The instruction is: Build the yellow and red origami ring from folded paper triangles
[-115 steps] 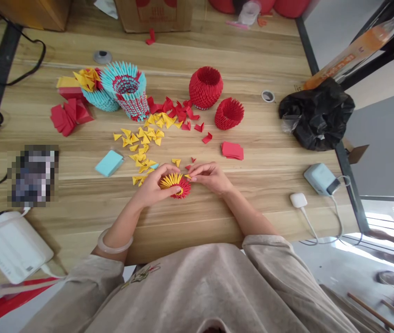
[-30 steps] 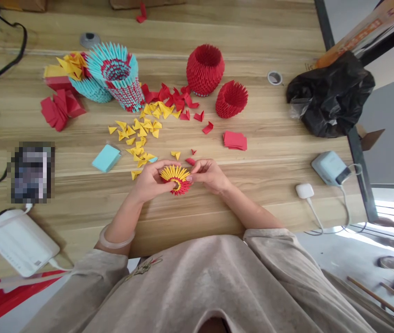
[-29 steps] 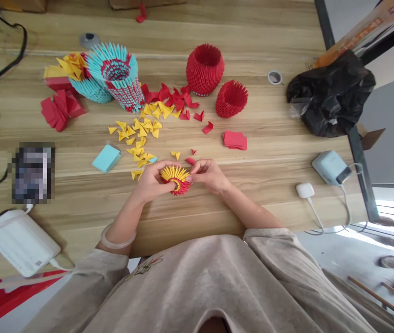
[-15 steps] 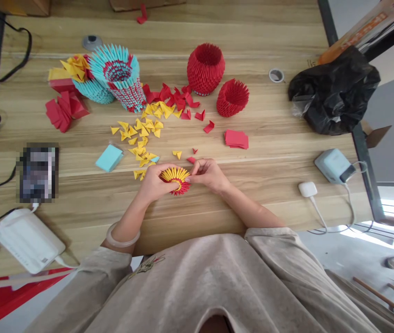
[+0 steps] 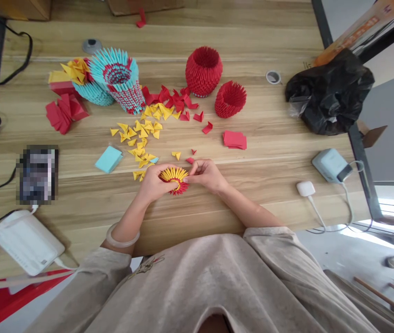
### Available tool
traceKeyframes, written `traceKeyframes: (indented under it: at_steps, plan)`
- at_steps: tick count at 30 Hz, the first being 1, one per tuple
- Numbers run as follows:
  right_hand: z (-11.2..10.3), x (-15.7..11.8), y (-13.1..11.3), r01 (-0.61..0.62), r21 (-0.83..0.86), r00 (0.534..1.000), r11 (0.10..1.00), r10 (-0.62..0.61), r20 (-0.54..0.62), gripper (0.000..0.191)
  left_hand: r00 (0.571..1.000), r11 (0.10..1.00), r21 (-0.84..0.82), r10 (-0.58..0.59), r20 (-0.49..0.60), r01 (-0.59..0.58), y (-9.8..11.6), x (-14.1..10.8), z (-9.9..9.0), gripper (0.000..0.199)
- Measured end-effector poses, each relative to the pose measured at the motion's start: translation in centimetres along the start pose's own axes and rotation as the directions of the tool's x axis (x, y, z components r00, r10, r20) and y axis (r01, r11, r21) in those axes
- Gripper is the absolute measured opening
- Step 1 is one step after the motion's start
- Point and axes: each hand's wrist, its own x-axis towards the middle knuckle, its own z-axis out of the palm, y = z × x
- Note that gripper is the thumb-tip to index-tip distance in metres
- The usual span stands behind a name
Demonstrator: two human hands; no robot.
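A round ring of folded paper pieces (image 5: pixel 175 175), yellow on its far side and red on its near side, is held just above the table's front part. My left hand (image 5: pixel 153 182) is closed around its left side, with the thumb over the middle. At the ring's right edge, my right hand (image 5: pixel 206 175) pinches with thumb and forefinger, touching the paper points there. Just beyond the hands lie a single yellow folded piece (image 5: pixel 176 155) and a small red piece (image 5: pixel 190 160). Loose yellow triangles (image 5: pixel 142 151) are scattered past my left hand.
Two red paper vases (image 5: pixel 203 76) and a turquoise-and-red one (image 5: pixel 127 88) stand farther back. Red paper slips (image 5: pixel 234 139) lie right, turquoise slips (image 5: pixel 108 159) left. A black plastic bag (image 5: pixel 332 92) sits at the right edge; a white power bank (image 5: pixel 28 243) and phone (image 5: pixel 39 175) lie left.
Both hands keep almost the same hold on the paper ring. The whole view has shifted very slightly; nothing on the table has visibly moved.
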Motion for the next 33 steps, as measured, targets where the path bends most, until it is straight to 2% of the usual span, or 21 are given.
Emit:
traceKeyframes:
  at_steps: [3,6,9,13,17,22,27,30,33]
  plan:
    - [0.1,0.1,0.0,0.004,0.03,1.0,1.0,-0.003,-0.015,0.035,1.0,0.999,-0.036,-0.004,-0.031,0.003,-0.3,0.1,0.2,0.035]
    - [0.3,0.2,-0.1,0.018,0.106,0.999,0.994,-0.014,-0.036,0.036,0.986,0.995,-0.104,-0.005,-0.166,-0.012,-0.6,0.2,0.5,0.032]
    - [0.5,0.3,0.0,0.003,0.14,1.0,0.99,0.0,-0.024,0.048,0.965,0.989,-0.143,-0.011,-0.261,-0.028,-0.6,0.4,0.6,0.03]
    - [0.5,0.3,0.0,0.061,0.089,0.997,0.994,-0.057,-0.049,0.039,0.986,0.966,-0.254,0.002,-0.166,-0.045,-0.3,0.3,0.3,0.04]
    - [0.1,0.2,-0.2,0.131,0.025,0.991,0.991,-0.13,-0.019,0.032,0.992,0.9,-0.431,-0.104,-0.074,0.062,0.1,0.3,0.0,0.033]
    - [0.2,0.1,0.2,0.194,-0.068,0.981,0.979,-0.192,0.027,0.037,0.984,0.874,-0.462,-0.177,-0.017,0.149,0.3,0.3,0.3,0.035]
    - [0.8,-0.4,0.6,0.383,-0.327,0.907,0.864,-0.419,-0.047,0.045,0.966,0.824,-0.545,-0.242,-0.088,0.156,0.3,0.4,0.6,0.033]
    - [0.9,-0.7,0.5,0.414,-0.515,0.862,0.75,-0.505,-0.042,0.035,0.966,0.821,-0.55,-0.242,-0.091,0.154,0.4,0.3,0.6,0.033]
    - [0.9,-0.7,0.6,0.436,-0.604,0.828,0.667,-0.561,-0.022,0.029,0.963,0.809,-0.564,-0.257,-0.083,0.167,0.4,0.3,0.8,0.035]
